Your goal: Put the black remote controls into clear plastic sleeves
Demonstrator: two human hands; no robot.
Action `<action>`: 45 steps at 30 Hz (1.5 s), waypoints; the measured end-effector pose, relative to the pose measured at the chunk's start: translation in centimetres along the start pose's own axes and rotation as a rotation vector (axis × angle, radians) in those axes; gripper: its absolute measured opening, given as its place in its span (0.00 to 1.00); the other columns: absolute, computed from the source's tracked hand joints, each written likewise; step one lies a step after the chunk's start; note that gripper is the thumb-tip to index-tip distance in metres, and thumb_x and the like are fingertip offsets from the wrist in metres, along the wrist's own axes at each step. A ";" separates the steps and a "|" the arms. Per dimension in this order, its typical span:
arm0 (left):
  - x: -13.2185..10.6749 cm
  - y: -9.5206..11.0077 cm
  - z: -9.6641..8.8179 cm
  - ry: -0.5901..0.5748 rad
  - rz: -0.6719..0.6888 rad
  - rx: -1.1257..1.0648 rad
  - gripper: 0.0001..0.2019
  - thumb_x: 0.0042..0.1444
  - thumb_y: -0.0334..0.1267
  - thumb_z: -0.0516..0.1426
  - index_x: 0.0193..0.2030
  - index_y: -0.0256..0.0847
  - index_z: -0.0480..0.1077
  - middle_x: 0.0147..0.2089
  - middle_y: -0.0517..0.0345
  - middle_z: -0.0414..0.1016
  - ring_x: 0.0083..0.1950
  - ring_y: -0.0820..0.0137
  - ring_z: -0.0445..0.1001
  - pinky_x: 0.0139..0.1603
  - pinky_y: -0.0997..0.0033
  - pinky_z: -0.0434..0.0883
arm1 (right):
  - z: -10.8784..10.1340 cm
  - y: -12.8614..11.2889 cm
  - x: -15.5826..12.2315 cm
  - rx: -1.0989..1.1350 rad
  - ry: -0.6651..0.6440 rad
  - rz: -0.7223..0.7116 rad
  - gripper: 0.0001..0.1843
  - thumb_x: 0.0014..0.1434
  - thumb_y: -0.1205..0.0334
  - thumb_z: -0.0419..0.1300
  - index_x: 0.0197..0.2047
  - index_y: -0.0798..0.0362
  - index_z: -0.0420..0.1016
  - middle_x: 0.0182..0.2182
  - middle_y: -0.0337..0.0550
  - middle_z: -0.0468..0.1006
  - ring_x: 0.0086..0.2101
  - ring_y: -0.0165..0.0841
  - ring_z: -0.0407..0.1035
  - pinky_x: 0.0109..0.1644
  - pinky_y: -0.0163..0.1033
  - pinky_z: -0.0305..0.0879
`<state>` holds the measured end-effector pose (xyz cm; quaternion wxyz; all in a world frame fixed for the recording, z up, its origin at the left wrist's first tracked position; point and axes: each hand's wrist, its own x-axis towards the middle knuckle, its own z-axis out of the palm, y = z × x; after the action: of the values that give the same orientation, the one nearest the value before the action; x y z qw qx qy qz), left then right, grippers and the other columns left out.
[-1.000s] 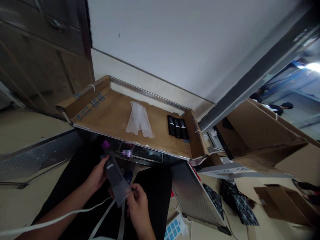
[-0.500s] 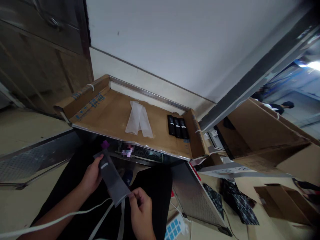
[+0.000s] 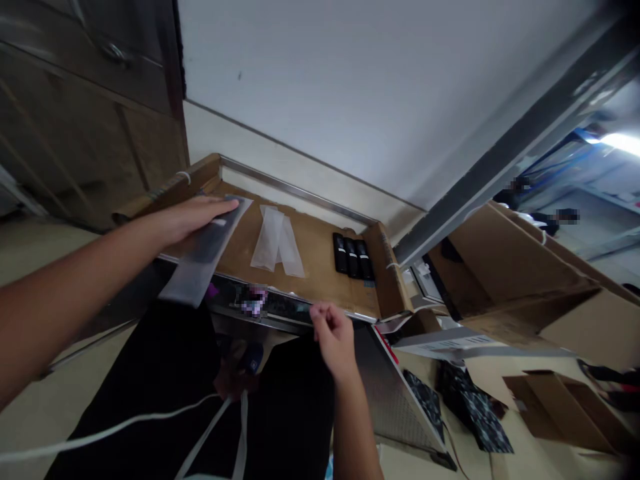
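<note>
My left hand (image 3: 210, 212) is closed on a frosted plastic sleeve (image 3: 193, 270) at the left side of a cardboard-lined tray (image 3: 320, 283). A dark slim piece with a small white label shows through the upper part of the sleeve, whose lower end hangs over the tray's front edge. My right hand (image 3: 334, 333) is curled shut just off the front edge, with nothing visible in its fingers. Two frosted sleeves (image 3: 270, 240) lie overlapped in the tray's middle. Three slim black pieces with white labels (image 3: 353, 257) lie side by side at its right end.
Raised cardboard flaps (image 3: 387, 260) border the tray's ends. A pale wall panel (image 3: 310, 100) stands behind it. On the right are a large open carton (image 3: 520, 260) and patterned dark bags (image 3: 475, 407) on the floor. A white cord (image 3: 135, 420) crosses in front of my lap.
My left hand has carried the filled sleeve up from my lap to the tray's left side. My right hand has let go of the sleeve's end and moved up and right toward the tray's edge.
</note>
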<state>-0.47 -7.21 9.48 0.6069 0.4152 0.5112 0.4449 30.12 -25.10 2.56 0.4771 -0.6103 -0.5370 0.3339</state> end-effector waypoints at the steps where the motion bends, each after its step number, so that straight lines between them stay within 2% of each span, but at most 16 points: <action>1: 1.9 0.8 0.1 -0.024 0.077 0.200 0.33 0.58 0.46 0.61 0.51 0.07 0.66 0.51 0.35 0.77 0.29 0.81 0.76 0.29 0.88 0.60 | -0.3 -0.2 2.2 -0.014 -0.006 -0.026 0.16 0.63 0.49 0.59 0.34 0.54 0.74 0.20 0.31 0.63 0.22 0.26 0.57 0.29 0.33 0.55; 3: 5.1 1.3 0.1 -0.013 0.138 0.482 0.38 0.55 0.49 0.60 0.54 0.04 0.63 0.57 0.28 0.71 0.38 0.80 0.77 0.32 0.89 0.59 | -0.7 0.2 6.2 -0.082 0.065 -0.086 0.14 0.62 0.52 0.58 0.33 0.55 0.75 0.19 0.31 0.63 0.22 0.26 0.57 0.30 0.33 0.55; 6: 9.1 0.2 -0.9 0.137 0.191 0.831 0.41 0.53 0.49 0.62 0.56 0.04 0.62 0.61 0.24 0.67 0.56 0.65 0.74 0.46 0.81 0.65 | -0.6 1.9 10.2 -0.259 0.178 -0.106 0.12 0.60 0.56 0.57 0.33 0.55 0.76 0.22 0.34 0.69 0.25 0.28 0.62 0.33 0.33 0.57; 9: 12.2 -1.0 -2.2 0.180 0.254 1.140 0.38 0.49 0.41 0.70 0.61 0.18 0.63 0.63 0.30 0.69 0.60 0.57 0.71 0.59 0.62 0.67 | -0.1 3.4 11.3 -0.452 0.213 -0.082 0.11 0.59 0.56 0.57 0.33 0.53 0.77 0.25 0.36 0.75 0.27 0.30 0.66 0.34 0.33 0.57; 12: 13.8 -1.2 -2.8 0.220 0.404 1.234 0.35 0.56 0.42 0.66 0.66 0.25 0.61 0.64 0.33 0.67 0.61 0.55 0.67 0.64 0.54 0.64 | 0.4 3.8 11.0 -0.573 0.247 -0.078 0.11 0.60 0.55 0.58 0.33 0.51 0.78 0.26 0.38 0.78 0.28 0.32 0.69 0.34 0.34 0.56; 15: 13.1 -1.7 -1.9 0.289 0.536 1.259 0.28 0.63 0.45 0.58 0.64 0.27 0.63 0.64 0.34 0.64 0.64 0.53 0.62 0.66 0.52 0.60 | 0.5 3.6 10.7 -0.608 0.277 -0.070 0.11 0.60 0.56 0.57 0.32 0.50 0.77 0.27 0.39 0.79 0.29 0.33 0.71 0.34 0.35 0.56; 18: 10.7 -4.0 0.1 0.188 0.613 1.396 0.22 0.63 0.46 0.57 0.56 0.29 0.70 0.64 0.34 0.63 0.65 0.48 0.59 0.65 0.45 0.58 | 0.6 3.5 10.6 -0.623 0.294 -0.051 0.11 0.62 0.56 0.55 0.34 0.51 0.76 0.28 0.39 0.79 0.30 0.34 0.71 0.36 0.36 0.58; 20: 9.2 -6.0 1.2 0.120 0.684 1.460 0.20 0.66 0.44 0.53 0.55 0.30 0.70 0.66 0.35 0.61 0.67 0.48 0.56 0.67 0.41 0.52 | 0.8 3.5 10.7 -0.675 0.366 -0.049 0.11 0.63 0.56 0.55 0.39 0.52 0.76 0.32 0.44 0.79 0.34 0.36 0.72 0.40 0.37 0.62; 22: 8.5 -7.7 1.6 0.080 0.732 1.436 0.21 0.68 0.43 0.50 0.59 0.30 0.67 0.67 0.37 0.62 0.67 0.51 0.58 0.68 0.47 0.52 | 1.1 3.4 10.8 -0.771 0.476 -0.060 0.14 0.62 0.58 0.56 0.48 0.55 0.74 0.42 0.52 0.77 0.43 0.41 0.72 0.47 0.41 0.65; 24: 8.6 -8.5 1.5 0.086 0.706 1.387 0.24 0.67 0.45 0.50 0.62 0.28 0.66 0.66 0.37 0.62 0.65 0.53 0.61 0.67 0.53 0.57 | 1.4 3.3 11.3 -0.877 0.545 -0.040 0.20 0.62 0.59 0.56 0.55 0.58 0.70 0.49 0.59 0.72 0.50 0.46 0.69 0.51 0.46 0.66; 27: 9.6 -8.5 1.1 0.145 0.657 1.362 0.25 0.66 0.47 0.51 0.61 0.26 0.66 0.66 0.36 0.63 0.64 0.52 0.62 0.66 0.53 0.59 | 1.5 3.0 12.4 -0.985 0.540 0.091 0.21 0.62 0.58 0.56 0.54 0.61 0.69 0.48 0.62 0.70 0.48 0.50 0.71 0.47 0.48 0.69; 32: 9.3 -8.4 1.3 0.192 0.778 1.350 0.21 0.65 0.44 0.50 0.53 0.28 0.70 0.63 0.38 0.66 0.66 0.55 0.62 0.69 0.57 0.57 | 0.9 3.0 14.4 -1.028 0.583 0.218 0.18 0.63 0.56 0.55 0.49 0.61 0.72 0.46 0.62 0.72 0.44 0.50 0.75 0.41 0.49 0.72; 34: 8.4 -8.5 1.4 0.180 0.785 1.338 0.19 0.64 0.44 0.50 0.51 0.32 0.72 0.62 0.40 0.67 0.65 0.55 0.63 0.68 0.57 0.58 | 0.6 3.1 14.9 -1.017 0.590 0.237 0.19 0.63 0.54 0.55 0.49 0.61 0.73 0.46 0.63 0.73 0.42 0.49 0.76 0.41 0.49 0.73; 37: 7.1 -8.6 1.4 0.257 0.672 1.309 0.18 0.62 0.47 0.51 0.49 0.37 0.72 0.58 0.42 0.71 0.62 0.50 0.66 0.63 0.50 0.62 | 0.2 3.3 15.2 -1.008 0.584 0.233 0.20 0.64 0.53 0.55 0.48 0.61 0.74 0.44 0.63 0.75 0.42 0.47 0.77 0.43 0.47 0.73; 40: 6.9 -8.7 1.1 0.325 0.578 1.282 0.18 0.61 0.47 0.52 0.50 0.37 0.72 0.55 0.41 0.73 0.60 0.47 0.67 0.61 0.48 0.64 | -0.1 3.3 15.1 -0.998 0.582 0.210 0.21 0.62 0.50 0.57 0.46 0.60 0.75 0.42 0.61 0.77 0.42 0.47 0.78 0.44 0.47 0.73; 45: 8.2 -9.1 0.9 0.294 0.571 1.349 0.26 0.61 0.50 0.51 0.57 0.30 0.69 0.64 0.35 0.66 0.68 0.48 0.62 0.67 0.51 0.61 | -0.2 3.2 14.8 -0.977 0.536 0.223 0.23 0.58 0.46 0.60 0.44 0.59 0.76 0.41 0.60 0.79 0.42 0.48 0.78 0.45 0.47 0.73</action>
<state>2.16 -1.75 -1.18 0.0065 0.7502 0.6213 0.2261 34.32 -10.65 1.13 0.2209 -0.8765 -0.4216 -0.0716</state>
